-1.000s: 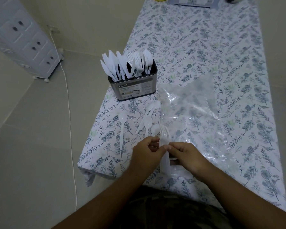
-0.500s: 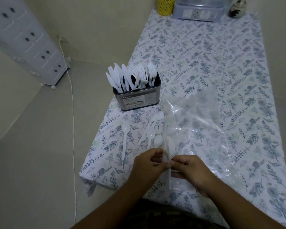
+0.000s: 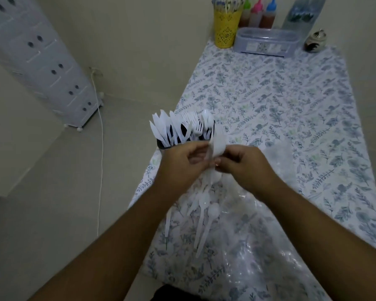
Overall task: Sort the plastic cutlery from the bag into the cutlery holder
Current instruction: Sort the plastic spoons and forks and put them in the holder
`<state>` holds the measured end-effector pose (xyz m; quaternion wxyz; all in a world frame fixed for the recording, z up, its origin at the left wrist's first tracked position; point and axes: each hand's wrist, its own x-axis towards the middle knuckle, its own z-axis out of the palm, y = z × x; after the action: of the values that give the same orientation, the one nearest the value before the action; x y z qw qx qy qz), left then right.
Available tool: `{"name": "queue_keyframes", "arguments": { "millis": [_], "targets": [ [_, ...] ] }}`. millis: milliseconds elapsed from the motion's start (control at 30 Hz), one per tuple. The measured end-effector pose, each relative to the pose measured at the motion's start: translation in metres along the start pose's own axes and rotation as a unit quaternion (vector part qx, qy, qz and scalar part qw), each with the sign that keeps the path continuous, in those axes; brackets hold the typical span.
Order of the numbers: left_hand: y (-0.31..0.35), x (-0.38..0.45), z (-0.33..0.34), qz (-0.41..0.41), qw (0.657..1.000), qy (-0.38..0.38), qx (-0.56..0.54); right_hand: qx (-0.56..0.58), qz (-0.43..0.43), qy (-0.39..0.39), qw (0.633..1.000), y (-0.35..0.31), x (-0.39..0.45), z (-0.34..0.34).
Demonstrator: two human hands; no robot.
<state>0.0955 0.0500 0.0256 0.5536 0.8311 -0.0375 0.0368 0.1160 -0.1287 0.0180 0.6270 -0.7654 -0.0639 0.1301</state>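
Note:
Both hands are raised over the table, close in front of the cutlery holder [image 3: 161, 145]. My left hand [image 3: 183, 162] and my right hand [image 3: 243, 165] pinch a small bunch of white plastic cutlery [image 3: 218, 144] between them, its heads pointing up. The dark holder is packed with white knives [image 3: 161, 129], forks [image 3: 191, 122] and spoons [image 3: 207, 120]; my left hand hides most of its front. Several loose white spoons [image 3: 204, 216] lie on the tablecloth below my hands. The clear plastic bag [image 3: 258, 246] lies crumpled under my right forearm.
The table with a floral cloth [image 3: 291, 105] has its left edge beside the holder. At the far end stand a yellow cup [image 3: 225, 29], sauce bottles [image 3: 256, 13], a clear lidded box [image 3: 267, 41] and a small jar [image 3: 315, 41]. A white drawer unit [image 3: 41, 61] and a cable [image 3: 101, 161] are on the floor to the left.
Both hands lifted the bunch of cutlery off the table near its front edge and carried it up and forward to the holder. The camera tilted up, showing the far end of the table.

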Motion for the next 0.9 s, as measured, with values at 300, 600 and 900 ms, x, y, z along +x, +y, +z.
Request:
{"name": "queue_keyframes", "arguments": {
  "millis": [300, 600, 900],
  "targets": [
    [-0.002, 0.094, -0.037, -0.004, 1.0, -0.001, -0.011, -0.018, -0.015, -0.006, 1.0, -0.044, 0.092, 0.002],
    [-0.014, 0.102, -0.035, -0.003, 1.0, 0.02, 0.009, -0.114, -0.06, 0.053, 0.99, -0.03, 0.109, 0.016],
    [-0.025, 0.091, -0.037, 0.036, 0.934, -0.016, 0.356, -0.282, -0.02, 0.109, 0.953, -0.022, 0.089, 0.021]
  ]
}}
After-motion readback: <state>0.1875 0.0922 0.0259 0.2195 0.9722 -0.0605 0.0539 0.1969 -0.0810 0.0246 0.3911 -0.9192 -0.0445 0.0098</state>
